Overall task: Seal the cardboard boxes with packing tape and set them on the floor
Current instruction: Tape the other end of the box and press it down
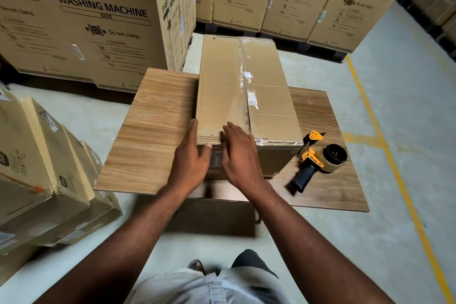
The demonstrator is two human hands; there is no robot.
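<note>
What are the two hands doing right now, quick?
Left hand: open, straight fingers against the near left corner of the taped cardboard box.
Right hand: open, resting on the box's near top edge, holding nothing.

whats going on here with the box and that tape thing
A person stands at a wooden table with both hands on the near end of a cardboard box. The left hand is at its near left corner; the right hand lies flat over the top edge. Clear tape runs along the top seam. The tape dispenser lies on the table to the right, untouched. The box is not yet on the floor.
</note>
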